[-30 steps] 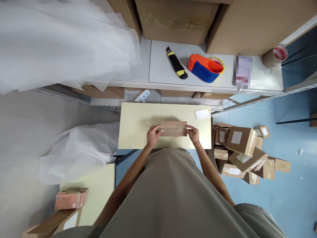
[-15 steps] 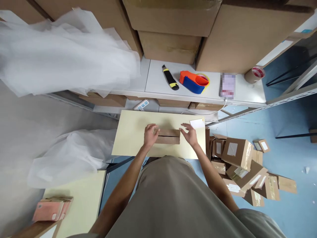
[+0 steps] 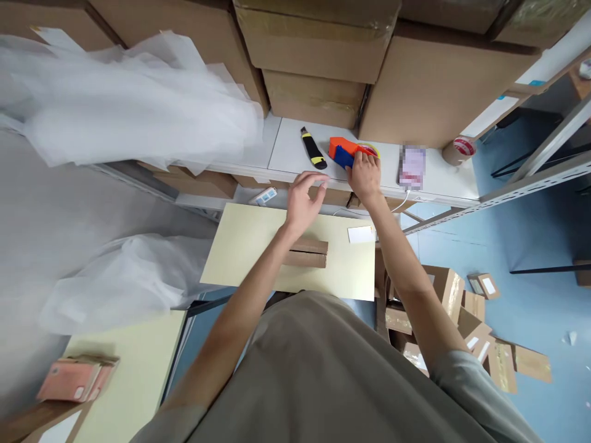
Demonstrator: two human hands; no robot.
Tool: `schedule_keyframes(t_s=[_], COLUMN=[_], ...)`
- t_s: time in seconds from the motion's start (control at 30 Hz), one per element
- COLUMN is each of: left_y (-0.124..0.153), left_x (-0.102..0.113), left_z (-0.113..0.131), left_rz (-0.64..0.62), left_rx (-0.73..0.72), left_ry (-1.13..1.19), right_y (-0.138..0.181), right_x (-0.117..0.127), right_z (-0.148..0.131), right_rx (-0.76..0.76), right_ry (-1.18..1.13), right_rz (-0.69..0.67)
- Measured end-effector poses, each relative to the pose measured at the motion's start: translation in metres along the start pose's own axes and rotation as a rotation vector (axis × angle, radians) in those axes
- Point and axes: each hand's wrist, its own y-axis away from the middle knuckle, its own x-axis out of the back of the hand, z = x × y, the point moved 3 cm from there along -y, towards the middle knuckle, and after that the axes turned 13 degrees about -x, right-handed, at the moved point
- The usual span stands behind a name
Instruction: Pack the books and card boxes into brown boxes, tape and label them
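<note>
My right hand [image 3: 364, 175] lies on the orange and blue tape dispenser [image 3: 341, 152] on the white shelf [image 3: 286, 147], its fingers wrapped over the dispenser's near end. My left hand [image 3: 302, 200] hovers open above the front edge of the shelf, fingers curved, holding nothing. A small flat cardboard box [image 3: 307, 253] rests untouched on the pale yellow table [image 3: 244, 246], partly hidden behind my left forearm. A black and yellow utility knife [image 3: 313, 148] lies just left of the dispenser.
Large cardboard cartons [image 3: 318, 43] are stacked behind the shelf. White foam wrap [image 3: 129, 111] spills on the left. A white label [image 3: 361, 234] lies on the table's right side. Several taped small boxes [image 3: 462, 314] are piled on the blue floor. A tape roll [image 3: 458, 149] stands at the shelf's right.
Both hands left the small box and rose to the shelf. My right hand went onto the tape dispenser; my left hand followed, open. The view tilted up.
</note>
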Motion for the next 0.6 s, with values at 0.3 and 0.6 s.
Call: schedule_keyframes(t_s=[0.3, 0.6], left_y=[0.095, 0.183], left_x=[0.017, 0.046], left_z=[0.016, 0.043], left_rz=[0.029, 0.030], left_rx=[0.275, 0.556], left_ry=[0.102, 0.203], right_y=[0.094, 0.256], right_x=[-0.005, -0.048], right_z=[-0.001, -0.027], right_rx=[-0.096, -0.111], right_ry=[-0.219, -0.871], right_rz=[-0.056, -0.507])
